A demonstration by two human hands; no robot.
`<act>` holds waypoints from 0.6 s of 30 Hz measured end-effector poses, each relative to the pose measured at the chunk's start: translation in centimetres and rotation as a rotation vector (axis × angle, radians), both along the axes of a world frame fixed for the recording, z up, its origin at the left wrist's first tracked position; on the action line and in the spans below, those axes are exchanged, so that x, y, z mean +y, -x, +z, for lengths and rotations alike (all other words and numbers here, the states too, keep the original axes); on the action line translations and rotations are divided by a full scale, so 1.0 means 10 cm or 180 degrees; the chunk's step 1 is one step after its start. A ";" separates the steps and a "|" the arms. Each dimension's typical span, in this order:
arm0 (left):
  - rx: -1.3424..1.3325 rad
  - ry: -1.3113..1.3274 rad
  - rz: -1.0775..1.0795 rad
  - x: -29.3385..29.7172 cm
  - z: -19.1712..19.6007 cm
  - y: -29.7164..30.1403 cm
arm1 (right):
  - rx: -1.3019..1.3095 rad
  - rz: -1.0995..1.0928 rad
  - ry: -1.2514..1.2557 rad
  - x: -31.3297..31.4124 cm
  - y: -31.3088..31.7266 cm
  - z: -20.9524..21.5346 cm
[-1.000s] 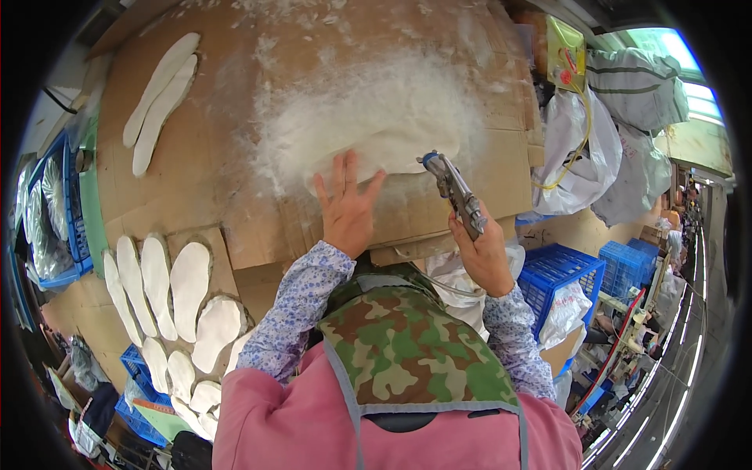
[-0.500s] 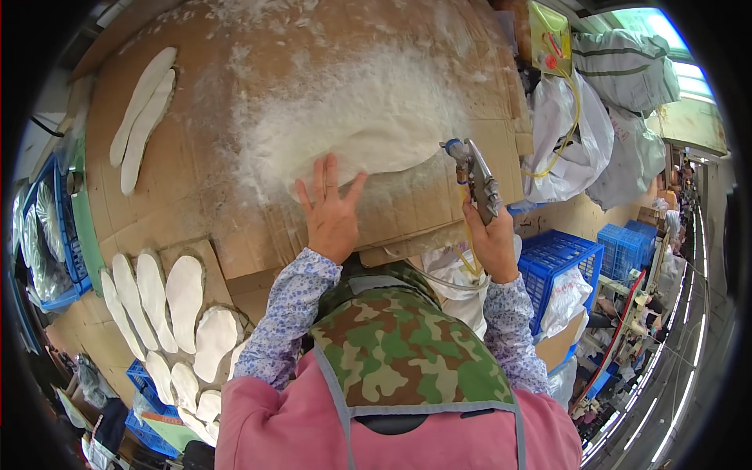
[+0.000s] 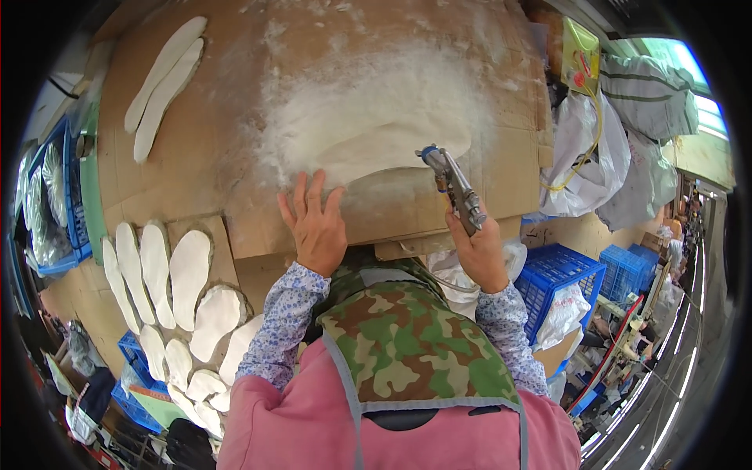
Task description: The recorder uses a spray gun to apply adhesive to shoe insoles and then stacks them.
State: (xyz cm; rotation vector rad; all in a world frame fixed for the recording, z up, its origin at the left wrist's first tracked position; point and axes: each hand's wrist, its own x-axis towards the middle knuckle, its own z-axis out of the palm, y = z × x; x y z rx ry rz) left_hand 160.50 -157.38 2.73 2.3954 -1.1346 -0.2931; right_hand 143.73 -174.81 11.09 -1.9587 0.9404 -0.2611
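Observation:
A spray gun (image 3: pixel 456 186) is gripped in my right hand (image 3: pixel 481 249), its nozzle turned leftward at the near edge of a pale insole (image 3: pixel 392 147). This insole lies on brown cardboard (image 3: pixel 360 218) in a wide patch of white overspray (image 3: pixel 368 86), which blurs its outline. With fingers spread, my left hand (image 3: pixel 319 235) is at the insole's left near edge and holds nothing. Whether its fingertips touch the insole I cannot tell. The gun's lower handle is hidden by my right fingers.
Two overlapping insoles (image 3: pixel 168 86) lie at the far left. Several more insoles (image 3: pixel 188 280) are spread on a board at the near left. Blue crates (image 3: pixel 558 274) stand at the right, below white plastic bags (image 3: pixel 587 149). A yellow hose (image 3: pixel 591 141) hangs there.
My left hand has drawn back off the insole's surface to its near left edge. The spray gun has shifted left and tilted over the insole. The whole view has also shifted somewhat.

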 end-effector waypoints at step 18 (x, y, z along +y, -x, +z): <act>0.0212 0.0319 0.0403 0.33 -0.09 0.08 | 0.0316 0.1016 -0.0550 0.48 -0.50 0.06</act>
